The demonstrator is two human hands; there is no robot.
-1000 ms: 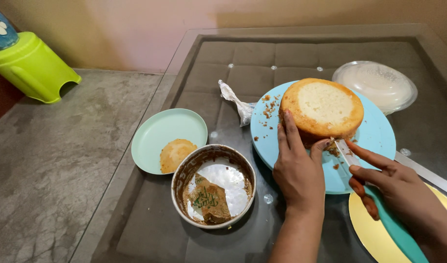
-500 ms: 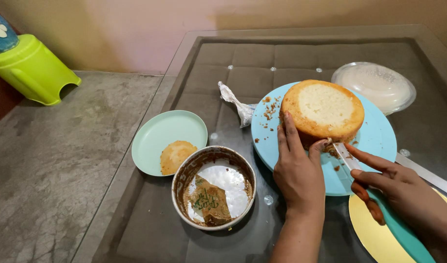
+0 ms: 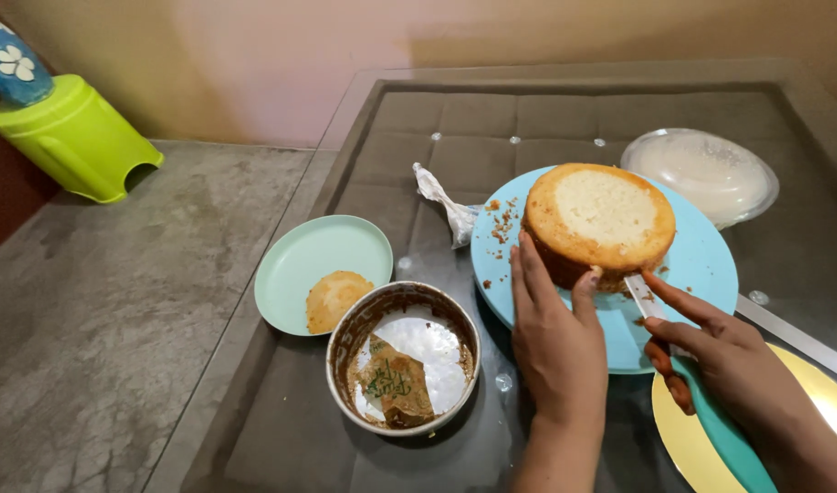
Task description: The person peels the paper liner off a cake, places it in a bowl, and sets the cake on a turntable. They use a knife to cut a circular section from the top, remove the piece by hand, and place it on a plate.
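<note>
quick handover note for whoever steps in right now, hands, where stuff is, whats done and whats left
Left hand: flat against the near side of the round cake, steadying it on the blue plate.
Right hand: gripping a teal-handled knife, blade at the cake's lower edge.
Nearby: emptied cake tin with its liner, green plate holding a crust piece.
Done: cake out of the tin.
Left: the cut at the base looks barely started.
</note>
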